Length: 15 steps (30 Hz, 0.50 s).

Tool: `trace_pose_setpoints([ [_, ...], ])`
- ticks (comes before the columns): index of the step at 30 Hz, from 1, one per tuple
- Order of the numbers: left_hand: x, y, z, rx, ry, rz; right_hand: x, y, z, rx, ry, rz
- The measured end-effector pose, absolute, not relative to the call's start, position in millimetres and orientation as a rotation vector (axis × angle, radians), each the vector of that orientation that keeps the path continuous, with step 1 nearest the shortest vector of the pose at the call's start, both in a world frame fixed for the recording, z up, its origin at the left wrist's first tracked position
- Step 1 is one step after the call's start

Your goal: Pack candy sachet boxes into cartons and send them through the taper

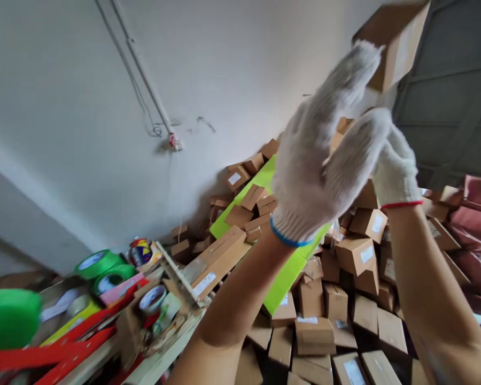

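My left hand is raised in a white knitted glove with a blue cuff. Its fingers stretch toward the upper right, with the thumb apart. A brown cardboard box is in the air just beyond the fingertips, which overlap it in view; whether they touch I cannot tell. My right hand, gloved in white with a red cuff, is up behind the left thumb. Its fingers are mostly hidden. Below both hands lies a large heap of cardboard boxes, many with white labels.
Lime-green panels run through the heap. At lower left, a cluttered bench holds green tape rolls and a red tape dispenser. Pinkish sacks are piled at right. A pale wall with a conduit stands behind.
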State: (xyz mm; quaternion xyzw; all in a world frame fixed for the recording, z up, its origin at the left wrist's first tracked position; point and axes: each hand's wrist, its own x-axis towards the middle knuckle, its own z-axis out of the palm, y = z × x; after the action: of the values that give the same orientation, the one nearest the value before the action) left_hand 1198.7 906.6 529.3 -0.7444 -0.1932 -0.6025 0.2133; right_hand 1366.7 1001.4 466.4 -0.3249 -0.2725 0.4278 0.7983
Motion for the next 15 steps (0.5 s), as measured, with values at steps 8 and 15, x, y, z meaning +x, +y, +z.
trace_pose_setpoints([
  [8,1004,956,322,-2.241,-2.253,-0.357,1301,957,152,-1.094,-1.287,1.332],
  [15,879,1025,247,-1.989,-2.609,0.069,1213,973,-5,-1.488,-1.421,1.539],
])
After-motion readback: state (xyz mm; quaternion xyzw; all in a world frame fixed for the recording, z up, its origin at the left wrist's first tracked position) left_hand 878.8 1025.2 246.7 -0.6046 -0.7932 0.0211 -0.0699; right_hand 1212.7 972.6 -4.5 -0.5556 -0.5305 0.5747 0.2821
